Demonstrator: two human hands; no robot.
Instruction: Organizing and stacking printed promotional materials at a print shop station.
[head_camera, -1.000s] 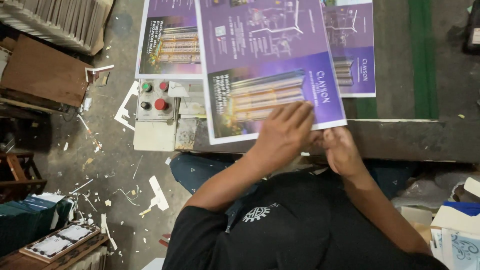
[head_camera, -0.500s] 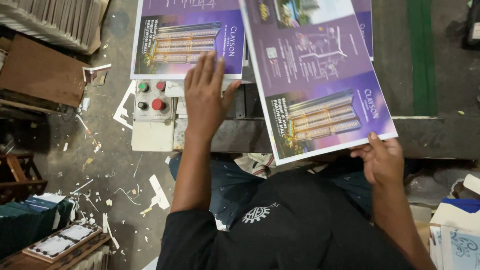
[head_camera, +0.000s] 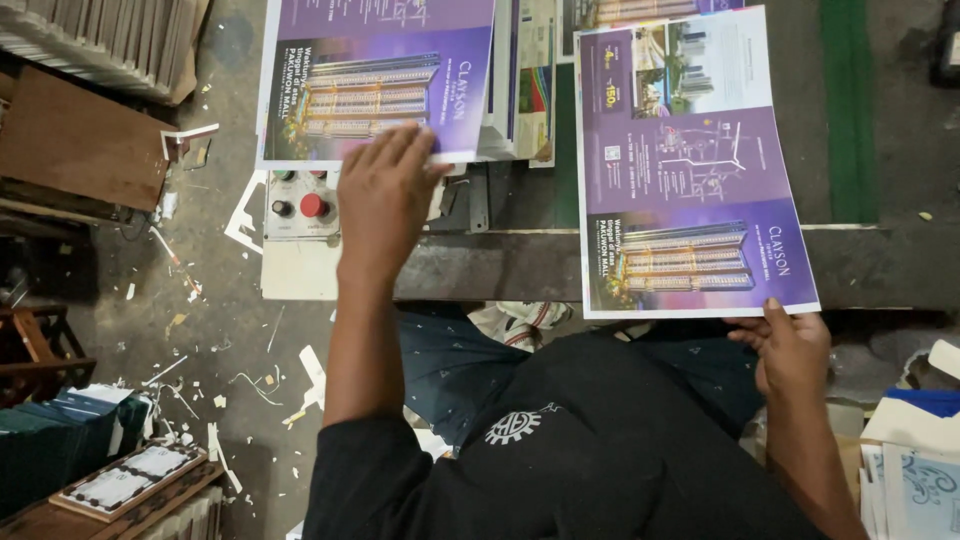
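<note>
The left hand lay flat with its fingers spread and pressed on the bottom edge of the purple poster stack, which rested at the 11 o'clock part of the tabletop. The fingertips covered the lower right corner of the top sheet, and the wrist pointed to 6 o'clock. Just beside this hand, at its 9 o'clock, stood a small control box with a red button and dark buttons.

The right hand pinched the bottom edge of a single purple poster, near its right corner, with the thumb on top of the paper. This sheet extended from the hand toward 12 o'clock and lay over the front edge of the tabletop, well apart from the stack. Between both posters some other printed sheets showed their edges. A green stripe ran along the tabletop at 1 o'clock of the right hand.
</note>
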